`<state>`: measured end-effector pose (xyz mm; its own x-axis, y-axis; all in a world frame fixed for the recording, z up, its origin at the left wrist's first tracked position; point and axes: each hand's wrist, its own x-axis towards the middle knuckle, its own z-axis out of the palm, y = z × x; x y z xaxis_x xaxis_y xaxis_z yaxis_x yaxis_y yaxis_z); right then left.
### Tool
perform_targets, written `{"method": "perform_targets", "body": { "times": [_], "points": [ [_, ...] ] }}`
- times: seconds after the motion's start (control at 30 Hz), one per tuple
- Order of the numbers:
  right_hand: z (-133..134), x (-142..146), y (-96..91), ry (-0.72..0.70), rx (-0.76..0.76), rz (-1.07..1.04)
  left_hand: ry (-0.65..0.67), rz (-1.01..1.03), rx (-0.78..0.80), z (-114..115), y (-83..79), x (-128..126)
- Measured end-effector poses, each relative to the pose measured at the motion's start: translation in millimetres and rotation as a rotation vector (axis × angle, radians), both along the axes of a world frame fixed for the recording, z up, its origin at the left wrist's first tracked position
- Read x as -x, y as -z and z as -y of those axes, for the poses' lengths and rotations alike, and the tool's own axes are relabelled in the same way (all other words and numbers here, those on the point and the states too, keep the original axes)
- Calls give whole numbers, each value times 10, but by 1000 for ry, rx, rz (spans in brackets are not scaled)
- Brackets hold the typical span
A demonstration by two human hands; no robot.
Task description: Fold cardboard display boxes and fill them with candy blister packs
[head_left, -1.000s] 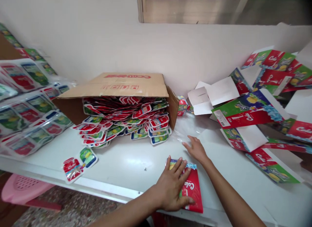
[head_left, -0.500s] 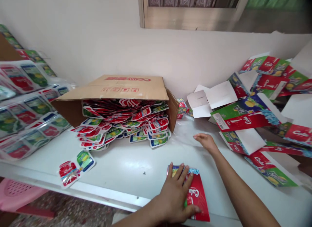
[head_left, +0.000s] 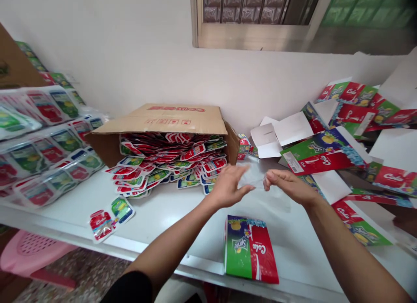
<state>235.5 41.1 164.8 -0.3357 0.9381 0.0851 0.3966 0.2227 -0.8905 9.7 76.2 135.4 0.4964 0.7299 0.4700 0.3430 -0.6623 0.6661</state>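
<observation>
My right hand (head_left: 289, 186) pinches the edge of a clear plastic bag (head_left: 260, 172) above the table. My left hand (head_left: 230, 186) is at the bag's left side, thumb and fingers apart; its fingertips are blurred, and whether they touch the plastic I cannot tell. Below both hands a flat printed carton (head_left: 250, 251), green, blue and red with Sprite and Cola lettering, lies near the table's front edge. Behind my left hand, jar-shaped red and green packets (head_left: 163, 177) spill from a cardboard box (head_left: 159, 118) lying on its side.
Unfolded printed cartons (head_left: 325, 151) are heaped at the right. Clear-wrapped stacks of packets (head_left: 48, 142) stand at the left. Two loose packets (head_left: 110, 216) lie near the front edge. A pink stool (head_left: 35, 255) is below the table at the left.
My left hand has lifted off the flat carton and moved up beside the right. My right hand now holds up the clear bag, which lay on the table. The view has shifted slightly.
</observation>
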Motion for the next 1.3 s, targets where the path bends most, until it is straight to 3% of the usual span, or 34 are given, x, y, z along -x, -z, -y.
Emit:
{"method": "perform_targets", "body": {
  "times": [0.07,0.17,0.37,0.43,0.63,0.77,0.97,1.1,1.3],
  "points": [
    [-6,-2,-47,12,9,27,131,66,316,-33,7,-3],
    [-49,-18,-35,130,-17,73,96,306,643,-41,102,-6],
    [136,157,-21,714,-422,199,-63,588,768,-81,119,74],
    [284,301,-28,805,-462,205,-106,653,793,-76,96,98],
    [526,759,133,470,-167,124,-97,769,901,76,92,130],
    [501,932,272,454,-151,79,-1,930,1013,238,113,179],
    [460,1096,428,482,-161,142,-21,1028,1039,465,141,201],
    [442,1061,487,360,-119,8,-1,998,1002,549,154,225],
    [406,922,509,364,-113,37,-113,927,972,564,210,313]
  ]
}}
